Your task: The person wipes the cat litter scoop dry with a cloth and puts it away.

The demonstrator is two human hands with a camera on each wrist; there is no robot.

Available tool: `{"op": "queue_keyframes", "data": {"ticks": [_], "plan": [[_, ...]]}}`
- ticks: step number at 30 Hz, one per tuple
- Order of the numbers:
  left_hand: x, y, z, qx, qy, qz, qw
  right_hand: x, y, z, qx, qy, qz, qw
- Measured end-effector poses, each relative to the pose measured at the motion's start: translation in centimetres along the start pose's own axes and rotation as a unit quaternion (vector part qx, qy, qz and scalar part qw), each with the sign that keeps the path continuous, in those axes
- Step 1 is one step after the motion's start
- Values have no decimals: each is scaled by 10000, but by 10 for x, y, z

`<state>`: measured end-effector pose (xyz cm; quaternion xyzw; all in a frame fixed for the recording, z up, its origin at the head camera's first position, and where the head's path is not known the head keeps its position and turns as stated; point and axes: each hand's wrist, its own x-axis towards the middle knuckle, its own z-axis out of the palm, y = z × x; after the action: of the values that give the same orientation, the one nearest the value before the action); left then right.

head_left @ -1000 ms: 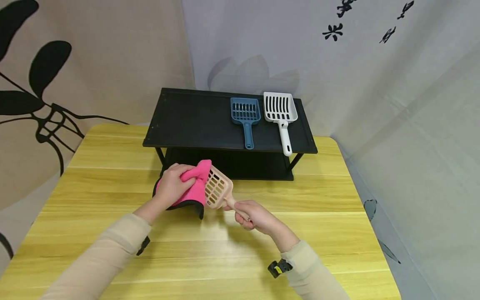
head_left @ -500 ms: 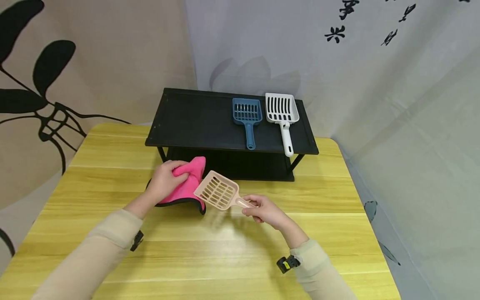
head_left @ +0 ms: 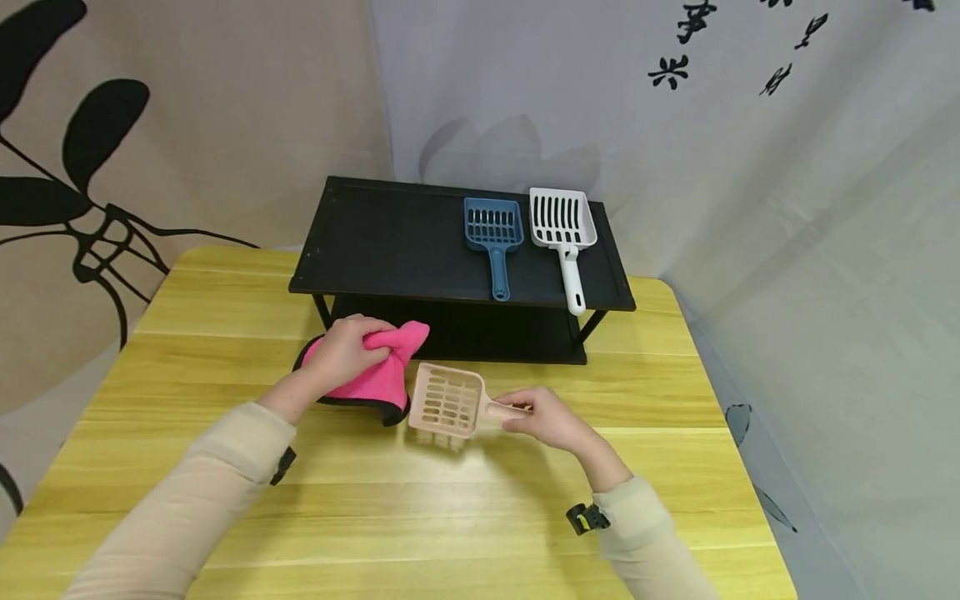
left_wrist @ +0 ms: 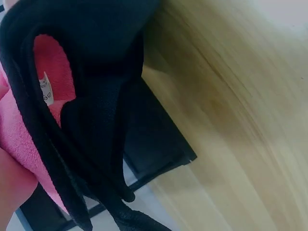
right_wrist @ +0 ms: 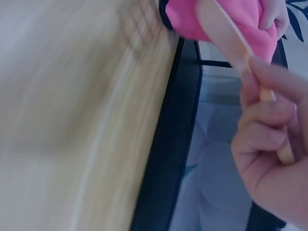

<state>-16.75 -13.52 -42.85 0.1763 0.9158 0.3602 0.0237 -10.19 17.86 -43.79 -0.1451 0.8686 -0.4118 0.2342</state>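
Note:
My left hand (head_left: 348, 352) grips a bunched pink cloth with black edging (head_left: 382, 379), its lower part draped toward the table. In the left wrist view the black edging (left_wrist: 48, 139) and a small white tag (left_wrist: 46, 89) show. A peach slotted litter scoop (head_left: 447, 402) is held by its handle in my right hand (head_left: 551, 418), low over the table with its head just right of the cloth. The right wrist view has the fingers curled round the scoop's handle (right_wrist: 267, 94). A blue litter scoop (head_left: 492, 227) and a white litter scoop (head_left: 562, 218) lie on the black shelf.
The black two-tier shelf (head_left: 390, 242) stands at the back of the wooden table (head_left: 480, 517), close beyond both hands. The white scoop's handle reaches over the shelf's front edge. Printed curtains (head_left: 810, 208) hang behind and to the right.
The peach scoop has left the cloth's edge, turned so its handle points right, and moved slightly right with my right hand. My left hand keeps hold of the cloth, shifting a little.

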Motion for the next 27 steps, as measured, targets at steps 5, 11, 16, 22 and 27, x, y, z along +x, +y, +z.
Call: {"op": "queue_keyframes", "data": {"ticks": [5,11,16,22,27], "plan": [[1,6,4,-102,-237,111,9996,-2,-7,-2,-903,-490,-569,9931],[5,25,17,-493,-1680,449,9835,3,-15,-4,-1287,-594,-1073,9841],[5,30,17,-487,-1929,525,9786,0,-19,-12,-1248,-602,-1201,9830],[2,24,13,-443,-1922,478,9792,-5,-16,-19,-1178,-594,-1128,9848],[-6,8,9,-601,-1708,309,9830,-11,-10,-27,-652,-655,-984,9909]]}}
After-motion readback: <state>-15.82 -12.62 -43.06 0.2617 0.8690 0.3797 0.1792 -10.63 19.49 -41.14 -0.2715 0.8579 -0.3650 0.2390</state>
